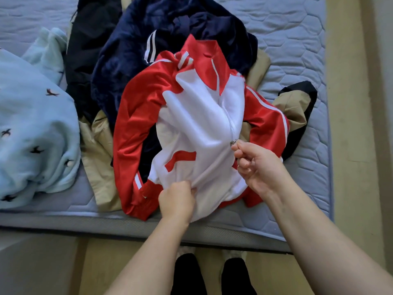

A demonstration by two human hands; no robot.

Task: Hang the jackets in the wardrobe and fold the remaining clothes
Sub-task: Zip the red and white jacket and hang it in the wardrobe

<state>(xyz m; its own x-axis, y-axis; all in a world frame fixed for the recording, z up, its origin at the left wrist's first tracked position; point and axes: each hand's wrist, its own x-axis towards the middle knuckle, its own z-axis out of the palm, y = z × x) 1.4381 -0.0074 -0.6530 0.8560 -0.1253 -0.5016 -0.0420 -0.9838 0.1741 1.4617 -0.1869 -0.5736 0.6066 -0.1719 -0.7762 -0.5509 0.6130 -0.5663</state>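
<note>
Both bare forearms reach forward from the near edge of the mattress [297, 39]. The left hand [177, 199] is curled with its knuckles up, and its fingers bunch the white lower hem of the red-and-white jacket [191, 124]. The right hand [259, 165], just to the right of the left and a little beyond it, pinches the zipper pull [234, 142] between thumb and forefinger. Its other fingers fold in toward the palm.

That one jacket lies directly beyond both hands, on top of the pile, with a red sleeve trailing down on each side. Beyond it is one navy garment [148, 28] with two white stripes. One black garment [89, 39] lies further left of that.

Tan fabric [100, 145] shows under the jacket left of the left hand, and more tan fabric with black trim lies beyond the right hand. I cannot tell whether these are one piece or two.

Well to the left of the left hand sits a pale blue sweatshirt [32, 124] with small dark bird motifs. Two feet [187, 273] stand on the floor between the forearms.
</note>
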